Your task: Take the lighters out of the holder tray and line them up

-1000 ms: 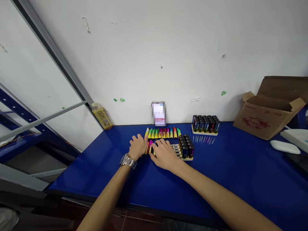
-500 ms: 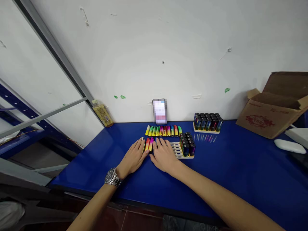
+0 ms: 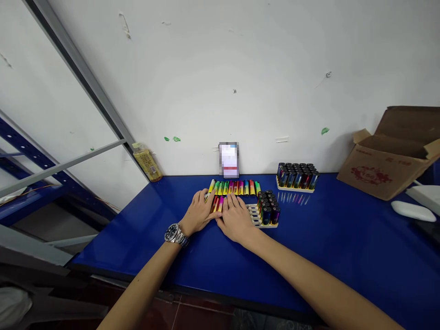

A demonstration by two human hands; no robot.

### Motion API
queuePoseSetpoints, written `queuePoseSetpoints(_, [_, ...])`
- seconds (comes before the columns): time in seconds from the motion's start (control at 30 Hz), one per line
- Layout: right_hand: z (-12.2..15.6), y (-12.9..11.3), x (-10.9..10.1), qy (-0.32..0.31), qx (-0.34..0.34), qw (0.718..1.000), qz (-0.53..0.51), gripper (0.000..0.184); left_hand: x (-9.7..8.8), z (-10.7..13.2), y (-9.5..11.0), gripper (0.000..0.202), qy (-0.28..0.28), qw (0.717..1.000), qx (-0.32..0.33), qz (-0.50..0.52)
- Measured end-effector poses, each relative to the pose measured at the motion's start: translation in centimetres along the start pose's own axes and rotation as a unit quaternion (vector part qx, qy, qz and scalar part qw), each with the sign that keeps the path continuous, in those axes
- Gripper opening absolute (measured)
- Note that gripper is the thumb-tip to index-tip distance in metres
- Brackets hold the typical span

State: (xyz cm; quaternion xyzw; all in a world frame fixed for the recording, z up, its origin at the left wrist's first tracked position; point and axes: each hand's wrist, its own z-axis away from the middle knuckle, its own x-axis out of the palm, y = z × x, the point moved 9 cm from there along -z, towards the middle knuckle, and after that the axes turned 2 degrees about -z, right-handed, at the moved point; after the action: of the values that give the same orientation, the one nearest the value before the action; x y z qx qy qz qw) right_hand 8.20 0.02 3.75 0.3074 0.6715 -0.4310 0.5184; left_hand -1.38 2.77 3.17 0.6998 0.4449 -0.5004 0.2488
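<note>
Short, two-coloured, lighter-like sticks (image 3: pixel 220 204) lie side by side in a front row on the blue table. My left hand (image 3: pixel 198 211), with a metal watch on the wrist, rests at that row's left end, thumb stretched right along its near edge. Fingers extended, my right hand (image 3: pixel 236 220) lies over the right part of the row and hides some sticks. Behind runs a second row of similar sticks (image 3: pixel 236 188). Right of my right hand is a pale tray with holes (image 3: pixel 254 215); several dark-capped sticks (image 3: pixel 269 208) stand upright at its right end.
A second tray (image 3: pixel 295 188) packed with upright sticks (image 3: pixel 297 175) stands back right. A phone (image 3: pixel 229 159) leans on the wall. A yellow-labelled bottle (image 3: pixel 147 162) stands at the left edge, an open cardboard box (image 3: pixel 381 165) and a white device (image 3: pixel 413 211) at the right.
My left hand has shifted slightly right and up, its fingers more bent, closer to the back row. The front row sits a little further right. My right hand has barely moved.
</note>
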Motion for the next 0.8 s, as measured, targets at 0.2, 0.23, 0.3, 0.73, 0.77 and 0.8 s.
queuePoseSetpoints(0.2, [-0.8,1.2,0.6,-0.038,0.050,0.998,-0.003,0.080,1.6,-0.7,-0.4,0.069,-0.038,0.998,-0.052,0.026])
queuePoseSetpoints(0.23, [-0.9,1.2,0.8,-0.048,0.052,0.997,-0.004,0.080,2.2,-0.7,-0.6,0.067,-0.051,0.996,-0.064,0.036])
queuePoseSetpoints(0.3, [-1.2,1.3,0.9,-0.068,0.057,0.996,-0.004,0.080,3.1,-0.8,-0.9,0.065,-0.067,0.994,-0.070,0.054])
queuePoseSetpoints(0.73, [-2.0,1.8,1.3,-0.094,0.090,0.991,-0.021,0.084,3.7,-1.3,-0.9,0.060,-0.065,0.996,-0.010,0.058])
queuePoseSetpoints(0.77, [-2.0,1.8,1.3,-0.092,0.091,0.991,-0.024,0.085,3.6,-1.3,-0.9,0.060,-0.065,0.996,-0.007,0.055])
queuePoseSetpoints(0.8, [-2.0,1.8,1.2,-0.090,0.092,0.991,-0.028,0.086,3.6,-1.3,-0.8,0.061,-0.066,0.996,-0.002,0.052])
